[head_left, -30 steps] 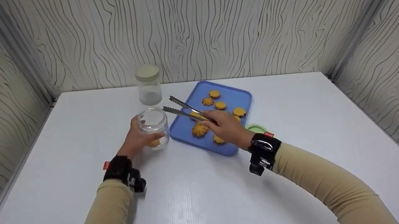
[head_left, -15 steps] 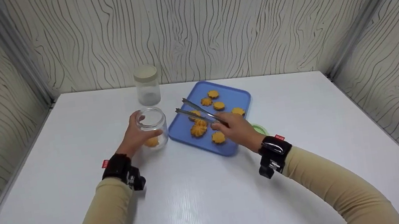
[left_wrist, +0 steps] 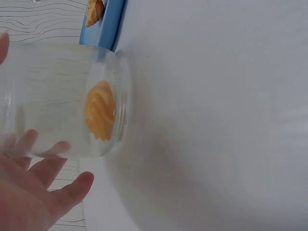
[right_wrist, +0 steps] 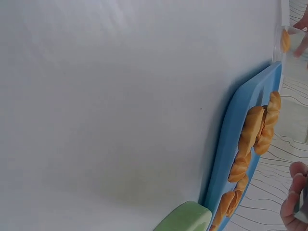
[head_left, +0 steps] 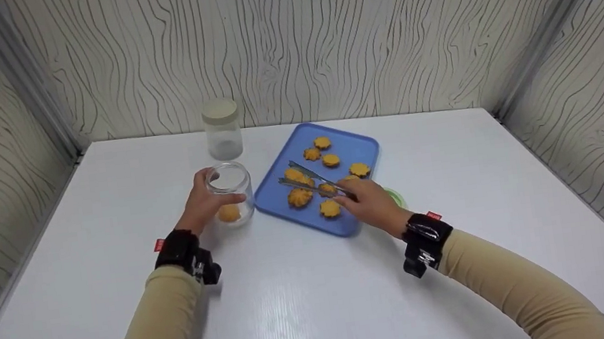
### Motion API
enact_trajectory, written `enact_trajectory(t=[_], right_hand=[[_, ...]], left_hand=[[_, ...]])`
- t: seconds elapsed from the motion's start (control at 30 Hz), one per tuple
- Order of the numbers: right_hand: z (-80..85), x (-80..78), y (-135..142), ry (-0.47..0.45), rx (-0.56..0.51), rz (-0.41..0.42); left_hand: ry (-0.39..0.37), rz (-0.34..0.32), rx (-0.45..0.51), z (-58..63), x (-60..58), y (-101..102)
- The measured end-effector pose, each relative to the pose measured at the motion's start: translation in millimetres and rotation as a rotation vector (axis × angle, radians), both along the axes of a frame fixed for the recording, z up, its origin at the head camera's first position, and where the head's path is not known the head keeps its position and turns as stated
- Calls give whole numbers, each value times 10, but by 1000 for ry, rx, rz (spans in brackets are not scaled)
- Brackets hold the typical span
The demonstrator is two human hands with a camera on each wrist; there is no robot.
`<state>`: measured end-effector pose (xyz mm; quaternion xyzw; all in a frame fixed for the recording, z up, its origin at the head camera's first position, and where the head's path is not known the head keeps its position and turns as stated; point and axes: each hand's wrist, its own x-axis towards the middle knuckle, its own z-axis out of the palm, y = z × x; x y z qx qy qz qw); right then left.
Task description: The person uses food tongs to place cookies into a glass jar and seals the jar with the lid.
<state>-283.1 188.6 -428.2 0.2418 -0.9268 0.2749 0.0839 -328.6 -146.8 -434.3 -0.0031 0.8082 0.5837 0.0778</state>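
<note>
My left hand (head_left: 203,202) holds a clear open jar (head_left: 238,185) at its side, thumb across the front. One swirled cookie (left_wrist: 100,110) lies on the jar's bottom, seen through the wall in the left wrist view. In my right hand (head_left: 372,205) is a pair of metal tongs (head_left: 319,177), tips apart and pointing left. Those tips overlap a cluster of cookies on the blue tray (head_left: 279,206) in the head view. A ridged round cookie (head_left: 299,197) sits just below the tongs' tips, and nothing shows pinched between them.
Several more cookies, among them a scalloped cookie (head_left: 360,169), are spread over the tray. A capped jar (head_left: 223,132) stands at the back, behind the open jar. Beside the tray's right edge lies a green lid (right_wrist: 185,219), partly hidden by my right hand in the head view.
My right hand has moved the tongs right and toward me, from near the jar to over the cookies on the tray. The left hand stays around the jar.
</note>
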Motion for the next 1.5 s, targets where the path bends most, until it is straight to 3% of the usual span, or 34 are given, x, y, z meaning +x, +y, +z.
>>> enact_trajectory(t=[0.27, 0.73, 1.27, 1.5], right_hand=[[-27, 37, 64, -63, 75, -39], [-147, 42, 73, -99, 166, -79], [-197, 67, -3, -97, 222, -108], [-212, 85, -20, -44, 209, -91]], left_hand=[[-40, -36, 48, 43, -28, 3], [-96, -18, 87, 52, -39, 25], [-121, -10, 92, 89, -31, 39], [-103, -22, 125, 122, 10, 34]])
